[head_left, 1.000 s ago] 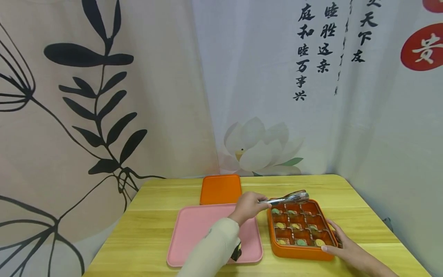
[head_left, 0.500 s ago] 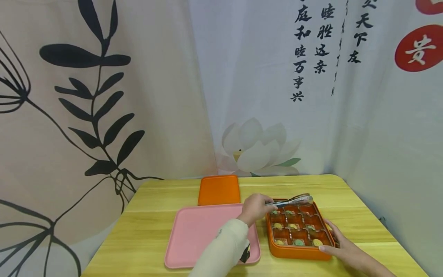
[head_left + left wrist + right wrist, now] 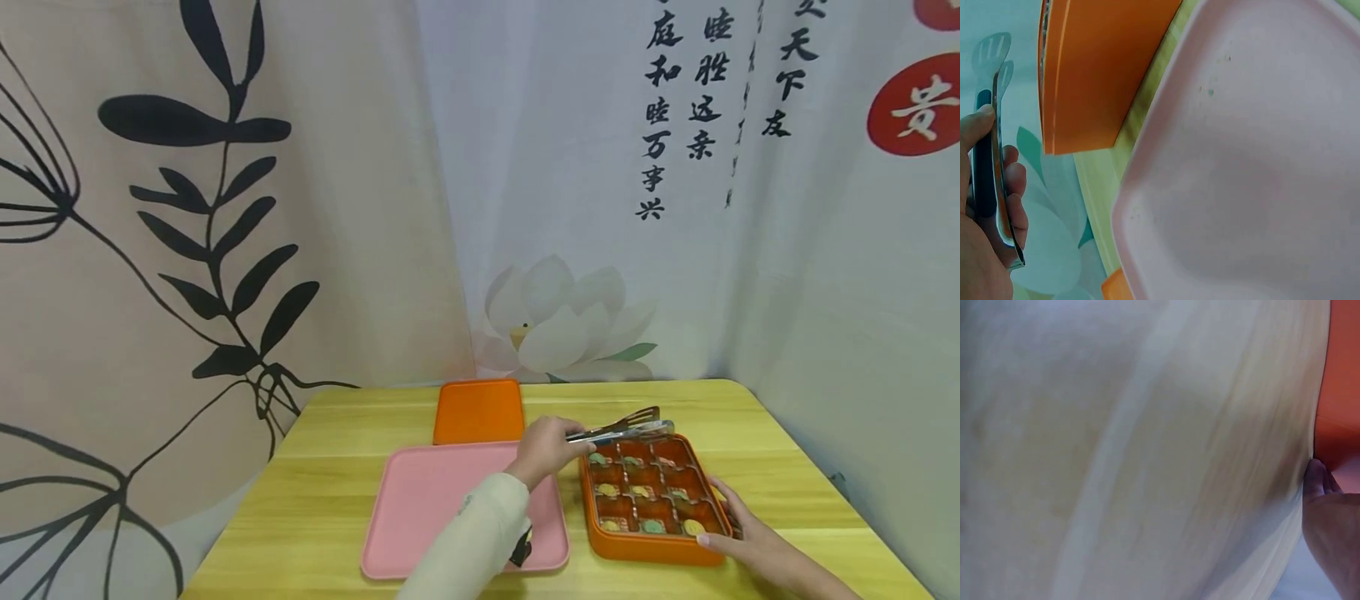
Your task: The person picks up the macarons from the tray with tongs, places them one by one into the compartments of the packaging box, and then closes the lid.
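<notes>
My left hand (image 3: 551,450) holds metal tongs (image 3: 628,428) over the far left part of an orange compartment box (image 3: 656,547). In the left wrist view the thumb lies along the tongs' dark handle (image 3: 985,156), with curled fingers on the other side. The tong heads stand slightly apart, with nothing seen between them. Small yellow and green pieces (image 3: 652,526) lie in the box's compartments; their kind is too small to tell. My right hand (image 3: 750,533) grips the box's near right corner, its thumb at the rim and its fingers along the side.
A pink tray (image 3: 442,492) lies left of the box, partly behind my left sleeve. Beyond it is a flat orange lid (image 3: 478,412). The wooden table (image 3: 300,517) ends at a printed curtain (image 3: 375,208) behind and to the right.
The tong heads have spread apart after lying close together. My left hand moved slightly right over the box, then slightly back. My right hand keeps its place on the box.
</notes>
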Demonstrator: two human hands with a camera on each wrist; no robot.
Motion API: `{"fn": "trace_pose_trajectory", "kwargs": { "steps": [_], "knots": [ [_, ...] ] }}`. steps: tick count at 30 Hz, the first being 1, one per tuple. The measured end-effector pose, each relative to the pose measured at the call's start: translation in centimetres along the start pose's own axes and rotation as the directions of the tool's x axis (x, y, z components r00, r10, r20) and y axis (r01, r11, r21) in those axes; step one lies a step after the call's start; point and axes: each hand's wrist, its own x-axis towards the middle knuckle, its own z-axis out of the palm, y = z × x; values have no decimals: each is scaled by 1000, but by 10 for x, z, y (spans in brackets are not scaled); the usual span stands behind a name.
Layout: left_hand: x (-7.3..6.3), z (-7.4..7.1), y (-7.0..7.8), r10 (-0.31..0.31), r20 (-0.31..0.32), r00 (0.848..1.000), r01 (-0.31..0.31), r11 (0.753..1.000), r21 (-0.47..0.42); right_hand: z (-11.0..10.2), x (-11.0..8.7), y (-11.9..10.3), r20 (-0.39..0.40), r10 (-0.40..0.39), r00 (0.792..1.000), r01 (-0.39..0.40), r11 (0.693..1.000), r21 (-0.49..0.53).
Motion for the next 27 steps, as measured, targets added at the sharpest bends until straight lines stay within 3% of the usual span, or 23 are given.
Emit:
{"fn": "trace_pose_trajectory", "kwargs": {
  "steps": [7, 14, 22, 27],
  "knots": [
    [0, -8, -14, -19, -25, 999, 16, 994, -112, -2, 1, 5, -4, -4, 1000, 4, 1000, 7],
    [-3, -24, -33, -26, -61, 998, 10, 968, -250, -4, 1, 5, 17, 6, 1000, -6, 1000, 27],
    [-11, -46, -61, -50, -109, 993, 10, 938, -347, -3, 3, 3, 17, 15, 1000, -15, 1000, 13],
    [-19, -58, -82, -97, -139, 986, 43, 936, -350, -2, 4, 3, 22, 25, 999, -25, 1000, 9]
  ]
}}
